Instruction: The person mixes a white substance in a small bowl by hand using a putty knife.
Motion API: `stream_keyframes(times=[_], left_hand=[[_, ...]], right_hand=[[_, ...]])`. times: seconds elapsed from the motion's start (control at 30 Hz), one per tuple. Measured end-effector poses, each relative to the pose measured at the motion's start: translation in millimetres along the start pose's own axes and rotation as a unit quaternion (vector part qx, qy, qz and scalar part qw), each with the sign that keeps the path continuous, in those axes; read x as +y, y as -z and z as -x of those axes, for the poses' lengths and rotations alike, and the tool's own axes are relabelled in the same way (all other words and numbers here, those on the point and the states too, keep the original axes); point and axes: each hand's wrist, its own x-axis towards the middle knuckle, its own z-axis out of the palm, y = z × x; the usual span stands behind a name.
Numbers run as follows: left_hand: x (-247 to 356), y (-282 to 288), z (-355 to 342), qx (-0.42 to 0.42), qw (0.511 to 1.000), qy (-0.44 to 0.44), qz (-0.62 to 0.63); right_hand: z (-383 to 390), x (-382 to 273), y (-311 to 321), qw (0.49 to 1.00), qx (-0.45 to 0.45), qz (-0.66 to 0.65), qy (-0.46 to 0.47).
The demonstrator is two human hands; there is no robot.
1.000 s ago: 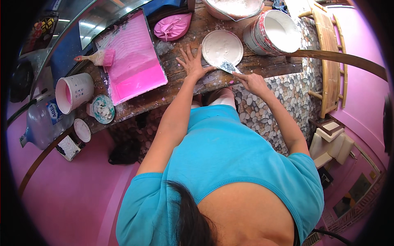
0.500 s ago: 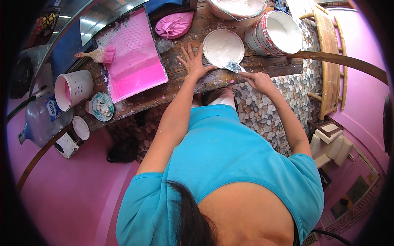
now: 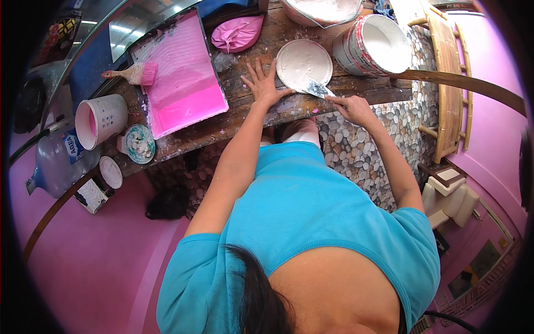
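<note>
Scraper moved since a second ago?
Yes: the scraper, held in the right hand, has shifted slightly right, judged against the white bucket.

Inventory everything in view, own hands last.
Table: 1, brown, top centre
Tray: 1, pink, on table
Brush: 1, pink, on tray
Bag: 1, pink, beside tray
Cup: 1, white, left of tray
Dish: 1, teal, beside cup
Bottle: 1, clear, left
Disc: 1, white, near dish
Box: 1, white, near disc
Lid: 1, white, on table
Knife: 1, grey, at lid
Bucket: 1+, white, beside lid
Tub: 1, pinkish, beyond lid
Floor: 1, grey, below
Bench: 1, brown, right
Seat: 1, cream, right
Walls: 2, pink, either side
Shirt: 1, blue, centre
Left hand: 1, bare, on table
Right hand: 1, bare, on knife
</note>
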Motion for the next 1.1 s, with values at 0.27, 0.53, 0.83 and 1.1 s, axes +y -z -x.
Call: stream_keyframes(times=[0.27,0.53,0.83,1.1], left_hand=[[0,0,-1,0.001,1.0,-0.001,-0.005],[0,1,0,0.005,1.0,0.002,-0.02],[3,2,1,0.002,1.0,-0.002,-0.025],[5,5,0,-0.023,1.0,0.012,-0.013]], right_hand=[[2,5,-5,0.996,0.013,0.073,0.047],[-6,15,-1,0.988,0.012,0.108,0.109],[-11,35,-8,0.971,0.0,0.16,0.177],[-7,39,-18,0.97,0.016,0.167,0.177]])
